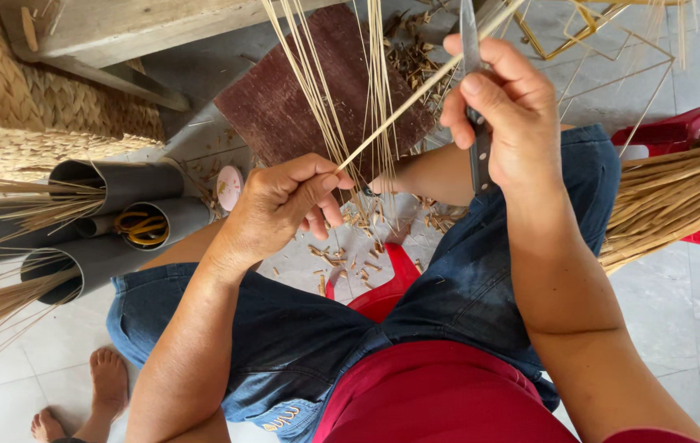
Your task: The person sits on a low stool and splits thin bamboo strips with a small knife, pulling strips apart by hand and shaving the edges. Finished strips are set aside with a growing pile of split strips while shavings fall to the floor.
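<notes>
at the far left a woven straw mat lies by a wooden beam. below it, grey plastic pipes lie stacked on their sides on the tiled floor, thin straw-coloured sticks poking from their mouths, and a pair of yellow-handled scissors sits inside one pipe. a bare foot rests on the floor at the lower left, and a small pink round lid lies just beside the pipes.

the left hand hovers over the left knee in blue denim shorts; its grip is closed, thumb and forefinger pinching the lower end of a thin bamboo strip. the strip runs up and to the right, crossing a dark red board that lies on the floor with more thin sticks standing in front of it. short shavings are scattered on the floor between the knees, near a red stool.

the right hand is raised higher, its grip wrapped tight around a knife, the blade pointing up and meeting the strip near the thumb. at the far right a thick bundle of straw lies across a red plastic basin, close to the right knee.
</notes>
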Demonstrator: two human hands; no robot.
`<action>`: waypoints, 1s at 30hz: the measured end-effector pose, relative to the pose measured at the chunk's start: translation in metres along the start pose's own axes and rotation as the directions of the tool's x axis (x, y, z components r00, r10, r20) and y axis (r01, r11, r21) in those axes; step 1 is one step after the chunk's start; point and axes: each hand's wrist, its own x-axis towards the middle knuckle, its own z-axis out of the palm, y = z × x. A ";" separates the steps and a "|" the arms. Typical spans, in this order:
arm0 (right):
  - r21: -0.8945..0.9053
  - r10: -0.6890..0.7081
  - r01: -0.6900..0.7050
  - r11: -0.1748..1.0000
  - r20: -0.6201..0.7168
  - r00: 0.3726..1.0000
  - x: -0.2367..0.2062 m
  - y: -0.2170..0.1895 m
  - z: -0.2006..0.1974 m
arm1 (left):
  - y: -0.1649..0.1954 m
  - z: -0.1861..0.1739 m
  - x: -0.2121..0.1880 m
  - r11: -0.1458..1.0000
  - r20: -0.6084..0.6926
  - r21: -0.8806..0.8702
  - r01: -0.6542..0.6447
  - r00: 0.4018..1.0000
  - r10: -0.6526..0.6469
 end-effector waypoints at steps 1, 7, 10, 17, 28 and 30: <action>-0.039 0.024 -0.023 0.999 0.019 1.000 -0.004 -0.001 0.005 | -0.001 0.001 0.001 1.000 0.000 -0.020 -0.005 1.000 0.005; -0.191 0.119 -0.057 0.980 0.327 0.937 -0.006 0.014 0.038 | -0.003 0.003 0.001 0.996 -0.031 -0.029 -0.084 0.996 0.083; -0.137 0.084 -0.049 0.989 0.259 0.962 -0.002 0.010 0.028 | -0.003 0.000 0.001 0.993 -0.054 0.014 -0.118 0.991 0.118; -0.233 0.154 -0.076 0.970 0.340 0.928 -0.012 0.029 0.050 | -0.003 0.006 0.003 0.995 -0.084 0.064 -0.082 0.993 0.087; -0.025 0.014 -0.012 1.000 0.077 0.997 0.000 0.012 0.009 | 0.001 0.003 -0.001 0.987 -0.065 0.127 -0.095 0.993 0.104; -0.058 0.064 -0.055 0.997 0.158 0.985 -0.004 0.015 0.020 | 0.000 0.005 0.001 0.988 -0.072 0.128 -0.084 0.993 0.094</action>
